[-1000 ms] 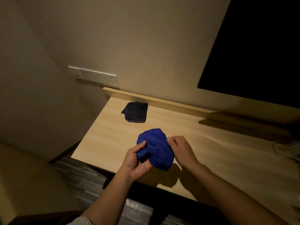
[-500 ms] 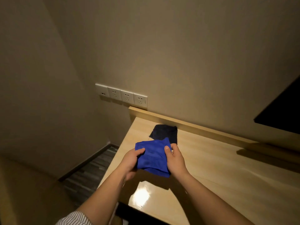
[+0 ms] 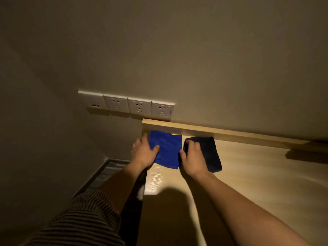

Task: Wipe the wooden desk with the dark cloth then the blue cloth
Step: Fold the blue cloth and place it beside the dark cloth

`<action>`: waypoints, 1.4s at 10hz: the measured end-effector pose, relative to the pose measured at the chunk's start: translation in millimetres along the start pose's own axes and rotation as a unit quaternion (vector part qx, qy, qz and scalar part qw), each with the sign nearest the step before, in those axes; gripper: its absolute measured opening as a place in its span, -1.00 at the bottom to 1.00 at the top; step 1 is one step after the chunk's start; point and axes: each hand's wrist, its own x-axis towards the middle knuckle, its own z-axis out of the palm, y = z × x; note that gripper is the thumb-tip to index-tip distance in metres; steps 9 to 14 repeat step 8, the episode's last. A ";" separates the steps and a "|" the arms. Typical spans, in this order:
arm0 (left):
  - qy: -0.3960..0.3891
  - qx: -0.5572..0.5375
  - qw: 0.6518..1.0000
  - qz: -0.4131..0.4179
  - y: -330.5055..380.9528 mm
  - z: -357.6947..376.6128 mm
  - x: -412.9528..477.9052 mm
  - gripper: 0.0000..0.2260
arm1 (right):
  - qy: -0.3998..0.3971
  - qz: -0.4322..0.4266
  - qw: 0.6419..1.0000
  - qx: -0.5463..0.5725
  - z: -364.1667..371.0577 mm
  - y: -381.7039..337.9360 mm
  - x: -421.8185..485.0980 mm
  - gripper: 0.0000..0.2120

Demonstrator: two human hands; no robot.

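The folded blue cloth (image 3: pixel 167 150) lies flat at the far left corner of the wooden desk (image 3: pixel 257 176). My left hand (image 3: pixel 144 152) grips its left edge, thumb on top and fingers past the edge. Just to the right, touching or nearly touching it, lies the dark cloth (image 3: pixel 212 154). My right hand (image 3: pixel 193 158) rests on the dark cloth's left part, fingers curled into the fabric at its far left corner.
A raised wooden ledge (image 3: pixel 230 133) runs along the desk's back against the beige wall. A row of white wall sockets (image 3: pixel 127 105) sits above the left corner. The desk's left edge drops to a dark floor (image 3: pixel 104 173). My striped sleeve shows at bottom left.
Both hands carried the blue cloth forward and left, then set it down flat beside the dark cloth. My right hand left the blue cloth and went onto the dark one.
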 end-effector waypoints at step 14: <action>0.020 0.295 0.935 0.194 -16.6 37.6 -17.0 -0.28 | -0.035 -0.109 0.963 -0.244 5.1 26.7 -10.0 -0.27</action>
